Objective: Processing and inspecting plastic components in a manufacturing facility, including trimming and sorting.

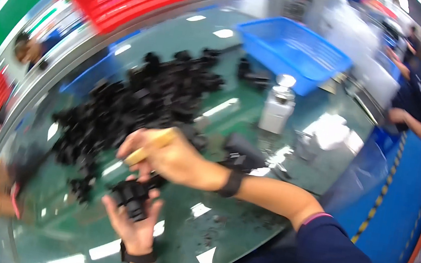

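Head view: my left hand (134,226) grips a black part (131,197); my right hand (172,157) pinches a tan stick (151,146). Blur noted; the stick may slip, scattering the pile (138,97).

Black plastic part (131,196) (blurred), cupped in fingers (152,204), pale stick (151,145), possibly a brush, above

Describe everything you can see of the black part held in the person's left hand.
The black part is a small, chunky piece that looks like moulded plastic, with a rounded, ribbed body; blur hides finer detail. It rests in the upturned left hand, fingers curled around it, above the glossy green table. The right hand, holding a tan stick-like tool, hovers just above it. A pile of similar black parts lies behind.
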`<state>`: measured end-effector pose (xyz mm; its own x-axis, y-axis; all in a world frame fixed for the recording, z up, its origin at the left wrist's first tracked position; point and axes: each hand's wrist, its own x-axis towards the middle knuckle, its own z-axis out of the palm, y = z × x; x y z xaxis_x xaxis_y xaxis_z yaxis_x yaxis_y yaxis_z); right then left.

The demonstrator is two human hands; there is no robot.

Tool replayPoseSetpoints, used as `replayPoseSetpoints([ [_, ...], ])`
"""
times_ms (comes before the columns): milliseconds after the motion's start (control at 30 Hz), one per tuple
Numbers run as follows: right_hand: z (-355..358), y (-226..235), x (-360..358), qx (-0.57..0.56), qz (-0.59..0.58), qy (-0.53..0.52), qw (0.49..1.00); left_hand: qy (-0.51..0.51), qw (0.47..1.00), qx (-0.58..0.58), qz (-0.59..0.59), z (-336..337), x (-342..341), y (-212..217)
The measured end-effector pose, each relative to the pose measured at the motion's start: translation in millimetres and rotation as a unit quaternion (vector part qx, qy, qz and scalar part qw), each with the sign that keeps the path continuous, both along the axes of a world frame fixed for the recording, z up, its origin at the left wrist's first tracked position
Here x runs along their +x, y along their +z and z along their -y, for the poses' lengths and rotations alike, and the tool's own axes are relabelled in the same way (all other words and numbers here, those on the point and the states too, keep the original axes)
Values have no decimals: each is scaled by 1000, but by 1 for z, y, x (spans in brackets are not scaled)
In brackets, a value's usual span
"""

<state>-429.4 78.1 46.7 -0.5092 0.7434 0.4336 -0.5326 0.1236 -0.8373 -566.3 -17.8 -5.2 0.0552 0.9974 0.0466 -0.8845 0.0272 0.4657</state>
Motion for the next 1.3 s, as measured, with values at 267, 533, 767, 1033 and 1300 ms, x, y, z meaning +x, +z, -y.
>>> replayPoseSetpoints([
  [267,-1,5,12,211,17,-127,969,88,995,-49,23,-14,-2,-15],
  [533,5,3,18,193,-2,-169,966,-2,1000,26,2,-22,-10,-29],
  [767,9,11,10,225,50,-114,966,122,989,16,-77,0,-21,-9],
  [1033,2,-5,10,49,126,39,990,74,997,-2,-28,-13,-1,-11],
  [1300,2,-14,-4,176,92,10,980,90,995,-3,-41,-3,-4,-1],
])
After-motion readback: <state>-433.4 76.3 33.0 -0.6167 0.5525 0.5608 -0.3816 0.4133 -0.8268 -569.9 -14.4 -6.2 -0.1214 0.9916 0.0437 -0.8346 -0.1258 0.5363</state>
